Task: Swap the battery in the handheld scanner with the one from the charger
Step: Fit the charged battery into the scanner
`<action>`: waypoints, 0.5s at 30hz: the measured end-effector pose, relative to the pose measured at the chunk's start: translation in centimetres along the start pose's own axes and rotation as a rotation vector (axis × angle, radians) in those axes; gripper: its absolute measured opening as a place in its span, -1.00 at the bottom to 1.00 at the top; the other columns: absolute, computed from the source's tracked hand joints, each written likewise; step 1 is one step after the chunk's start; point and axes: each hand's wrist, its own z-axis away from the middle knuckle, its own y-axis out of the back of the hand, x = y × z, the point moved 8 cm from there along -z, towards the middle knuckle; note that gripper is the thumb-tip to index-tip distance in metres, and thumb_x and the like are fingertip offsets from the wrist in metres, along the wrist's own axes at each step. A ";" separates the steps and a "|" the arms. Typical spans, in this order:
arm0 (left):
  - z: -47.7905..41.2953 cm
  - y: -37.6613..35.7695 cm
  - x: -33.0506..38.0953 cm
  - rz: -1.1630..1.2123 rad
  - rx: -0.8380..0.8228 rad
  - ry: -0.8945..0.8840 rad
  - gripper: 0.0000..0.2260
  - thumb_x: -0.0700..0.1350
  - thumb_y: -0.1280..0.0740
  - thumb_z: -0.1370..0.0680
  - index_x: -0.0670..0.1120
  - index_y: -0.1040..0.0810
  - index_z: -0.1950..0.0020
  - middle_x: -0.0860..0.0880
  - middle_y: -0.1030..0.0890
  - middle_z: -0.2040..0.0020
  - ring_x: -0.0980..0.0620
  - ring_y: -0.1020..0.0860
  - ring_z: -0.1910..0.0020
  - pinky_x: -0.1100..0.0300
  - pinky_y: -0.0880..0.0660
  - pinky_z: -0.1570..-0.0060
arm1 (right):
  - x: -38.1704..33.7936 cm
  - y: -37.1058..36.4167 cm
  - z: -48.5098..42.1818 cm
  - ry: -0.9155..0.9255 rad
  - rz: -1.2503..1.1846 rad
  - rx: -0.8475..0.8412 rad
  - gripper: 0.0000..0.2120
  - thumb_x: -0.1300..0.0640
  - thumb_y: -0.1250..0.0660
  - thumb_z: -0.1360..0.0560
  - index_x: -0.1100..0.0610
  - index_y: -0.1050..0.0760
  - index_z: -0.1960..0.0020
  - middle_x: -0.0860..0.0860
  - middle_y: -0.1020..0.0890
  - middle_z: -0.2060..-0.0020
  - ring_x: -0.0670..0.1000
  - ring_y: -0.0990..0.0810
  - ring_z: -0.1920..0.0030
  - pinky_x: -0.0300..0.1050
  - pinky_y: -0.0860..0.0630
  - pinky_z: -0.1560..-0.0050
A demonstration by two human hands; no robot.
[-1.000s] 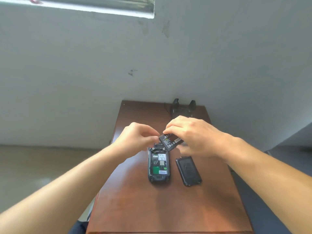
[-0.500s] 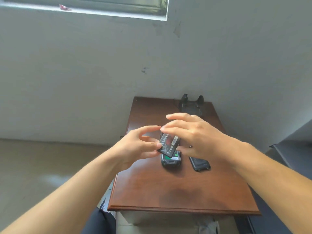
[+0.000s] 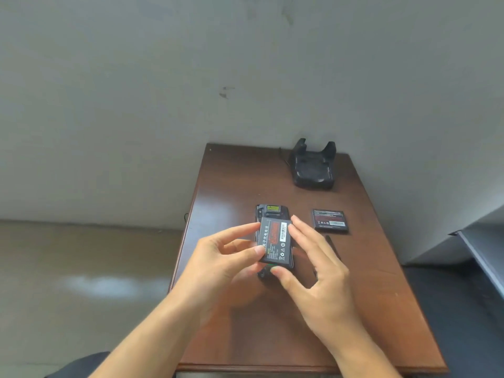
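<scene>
Left hand (image 3: 222, 261) is raised over the near-middle of the brown wooden table (image 3: 362, 309), its fingers curled in a pinch: the forefinger lies along the upper left edge of a black battery (image 3: 275, 240) and the thumb presses the battery's lower left corner, so this hand grips the battery. The battery is held label-up, tilted slightly, showing a red panel, a white barcode strip and printed characters. It sits directly above the handheld scanner (image 3: 268, 214), which lies on the table back-side up; only the scanner's far end with a yellow sticker and a strip of its near end with a green patch show past the battery and fingers. Whether the battery touches the scanner cannot be told. Right hand (image 3: 313, 271) is spread open beside the battery, fingers extended along its right edge and the thumb at its lower right corner; contact appears light and no closed grip is evident. A thin dark object (image 3: 331, 242) lies mostly hidden behind the right hand. Further right, a second battery (image 3: 330, 221) lies flat on the table, label-up, apart from the scanner. At the far right corner of the table stands the black charger cradle (image 3: 313, 170), against the grey wall (image 3: 245, 64).
</scene>
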 end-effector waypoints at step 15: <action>-1.6 0.4 -1.2 -0.466 -0.030 -0.010 -0.68 -0.20 -0.54 -0.44 0.11 -0.64 -0.11 -0.05 -0.72 0.06 -0.17 -0.74 0.10 0.06 -0.68 0.01 | 4.4 0.0 -0.3 -0.112 -0.011 -0.158 -0.52 -0.03 -0.51 -0.44 0.00 -0.61 -0.34 -0.19 -0.60 -0.35 -0.24 -0.53 -0.38 -0.16 -0.45 -0.43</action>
